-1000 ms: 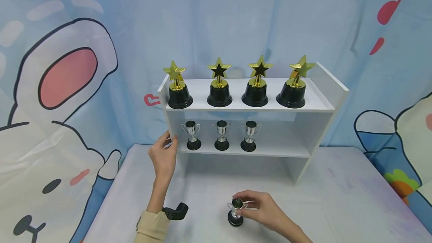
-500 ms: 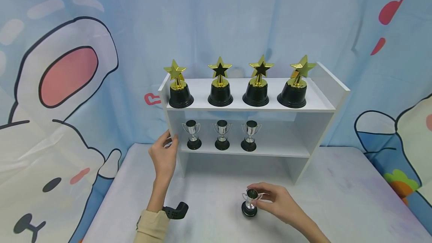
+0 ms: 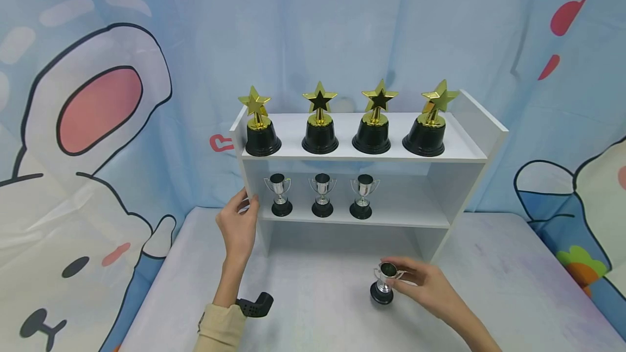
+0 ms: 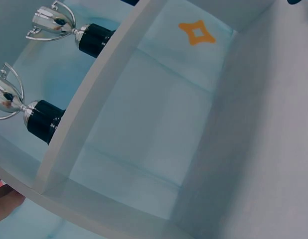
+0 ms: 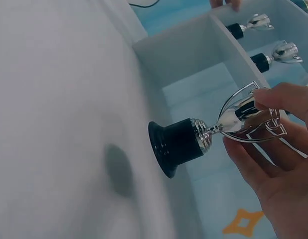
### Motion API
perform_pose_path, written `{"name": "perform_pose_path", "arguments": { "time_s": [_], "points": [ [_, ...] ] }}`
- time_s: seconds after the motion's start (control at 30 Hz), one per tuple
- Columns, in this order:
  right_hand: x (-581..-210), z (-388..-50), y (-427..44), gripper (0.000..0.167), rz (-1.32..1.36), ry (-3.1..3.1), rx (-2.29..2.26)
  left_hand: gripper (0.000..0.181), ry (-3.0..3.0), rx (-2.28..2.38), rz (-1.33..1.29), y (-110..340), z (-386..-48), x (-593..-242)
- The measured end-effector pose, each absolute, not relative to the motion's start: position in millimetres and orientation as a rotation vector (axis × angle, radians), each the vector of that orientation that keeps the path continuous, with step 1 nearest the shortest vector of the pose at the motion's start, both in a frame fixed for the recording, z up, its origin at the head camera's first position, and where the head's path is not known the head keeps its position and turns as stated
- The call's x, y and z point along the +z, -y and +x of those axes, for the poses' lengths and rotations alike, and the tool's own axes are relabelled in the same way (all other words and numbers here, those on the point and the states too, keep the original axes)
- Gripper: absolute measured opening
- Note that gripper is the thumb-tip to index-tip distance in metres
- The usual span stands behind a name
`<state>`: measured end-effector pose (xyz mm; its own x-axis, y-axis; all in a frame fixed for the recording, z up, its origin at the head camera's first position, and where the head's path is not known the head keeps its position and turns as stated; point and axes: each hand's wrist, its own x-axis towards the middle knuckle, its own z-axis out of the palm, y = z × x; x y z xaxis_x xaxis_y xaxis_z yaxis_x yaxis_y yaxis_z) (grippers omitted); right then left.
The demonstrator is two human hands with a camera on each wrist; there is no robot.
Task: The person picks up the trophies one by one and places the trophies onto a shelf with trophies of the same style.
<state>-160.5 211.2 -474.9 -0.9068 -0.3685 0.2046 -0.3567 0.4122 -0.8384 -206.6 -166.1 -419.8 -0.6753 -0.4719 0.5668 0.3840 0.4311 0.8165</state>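
My right hand (image 3: pixel 423 288) pinches a small silver trophy cup (image 5: pixel 238 117) with two handles and a black base. The right wrist view shows the thumb and fingers round the cup part, with the base above the table and its shadow apart from it. At the left side panel of the white shelf (image 3: pixel 352 221), my left hand (image 3: pixel 238 227) grips the front edge. Only a bit of that hand shows in the left wrist view. Three similar silver cups, a left one (image 3: pixel 281 194), a middle one (image 3: pixel 322 194) and a right one (image 3: pixel 362 195), stand upright on the middle board.
Several gold star trophies (image 3: pixel 371 133) with black bases line the top board. To the right of the silver cups lies a bare stretch of the middle board (image 3: pixel 415 208). A whitish table (image 3: pixel 508 287) carries the shelf, and a blue printed curtain (image 3: pixel 332 26) hangs behind.
My right hand has carried the silver trophy cup to the right and towards the shelf. My left hand stays on the side panel.
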Motion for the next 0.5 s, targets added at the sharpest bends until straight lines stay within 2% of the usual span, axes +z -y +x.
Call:
{"name": "perform_pose_path", "arguments": {
  "time_s": [0.5],
  "points": [
    [-456,-159,-230,0.035,-0.641,-2.796,-1.463,0.029,1.875,-1.348,0.065,166,-207,-421]
  ]
}}
